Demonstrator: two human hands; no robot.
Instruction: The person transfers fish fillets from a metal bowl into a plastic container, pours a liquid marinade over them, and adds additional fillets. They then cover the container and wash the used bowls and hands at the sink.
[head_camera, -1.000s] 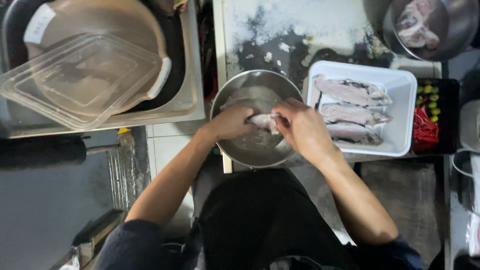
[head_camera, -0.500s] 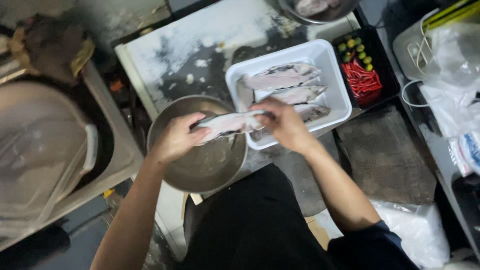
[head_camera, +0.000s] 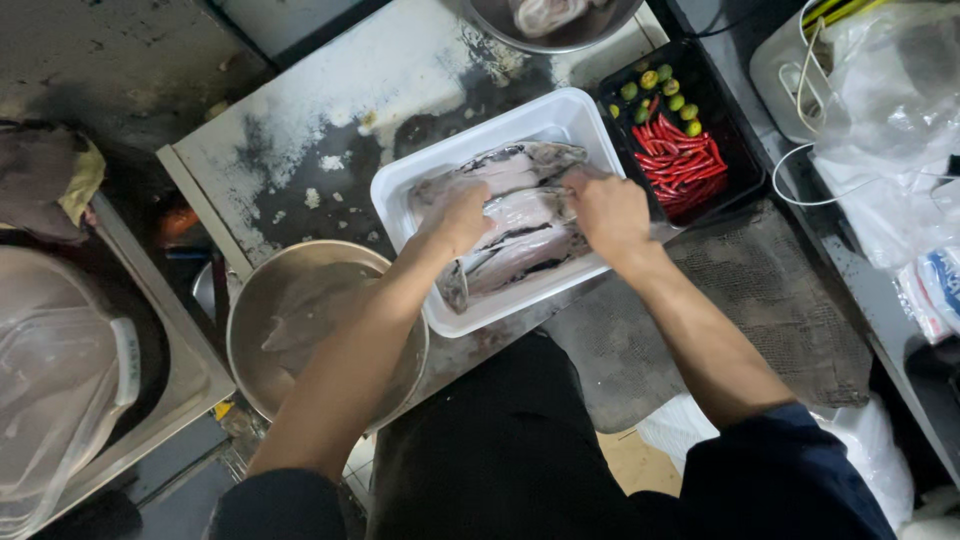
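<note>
Resting inside a white rectangular plastic tray (head_camera: 400, 195), pale glistening squid (head_camera: 520, 240) lie stacked lengthwise; the left hand (head_camera: 455, 215) presses down with fingers curled together on the pile's left end; the right hand (head_camera: 605, 210) grips the right end, fingers closed; a round steel bowl (head_camera: 255, 300) sits beside the tray's left corner

Kitchen — fish tray (head_camera: 400, 190) (chillies (head_camera: 678, 160))

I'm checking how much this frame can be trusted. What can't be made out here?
Head view:
- Whether the left hand and right hand grip the fish in the white tray: fingers blurred.
- Top metal bowl: cut off by the edge.
- Water-filled metal bowl: partly hidden by the left forearm.
</note>
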